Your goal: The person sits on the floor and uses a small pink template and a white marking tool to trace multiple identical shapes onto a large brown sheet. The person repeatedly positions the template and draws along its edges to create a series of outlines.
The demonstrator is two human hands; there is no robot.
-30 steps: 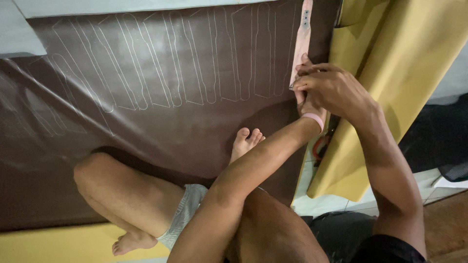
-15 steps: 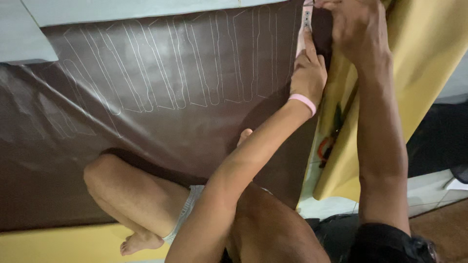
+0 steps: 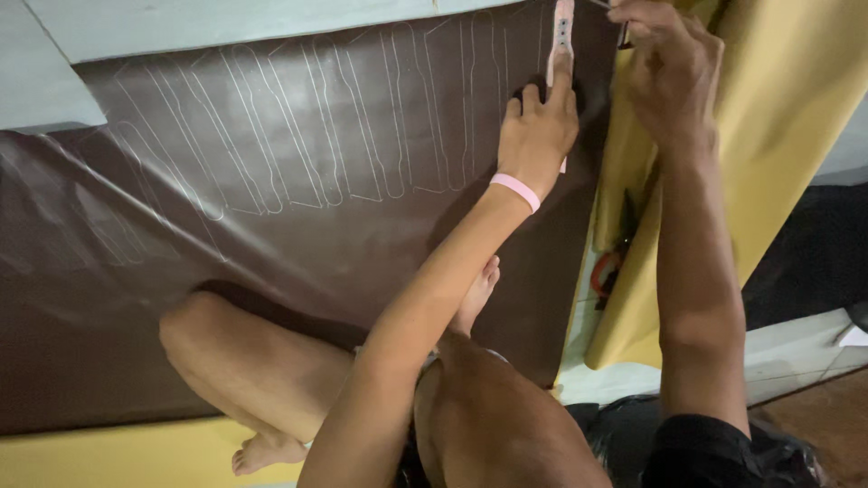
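The left hand [image 3: 535,126] is lying flat near the top centre-right of the frame, its fingers spread and pressing a narrow pink template strip [image 3: 562,27] against the brown leather sheet [image 3: 271,235]; a pink wristband [image 3: 515,191] is circling its wrist. The strip's lower part is hiding under the hand, and its top is running out past the upper edge of the frame. Just to the right, the right hand [image 3: 665,63] is curling its fingers together around a thin tool at the strip's upper end; the tool is almost wholly covered and cut off by the frame edge, so its kind is hard to make out. Rows of pale traced outlines [image 3: 298,136] are stretching leftward across the sheet. To the right, a yellow sheet [image 3: 768,117] is hanging over the brown one's edge, with a half-hidden red-handled tool [image 3: 608,271] showing in the gap beneath it. The person's bare knee [image 3: 194,330] and foot [image 3: 262,449] are resting on the sheet at lower left.
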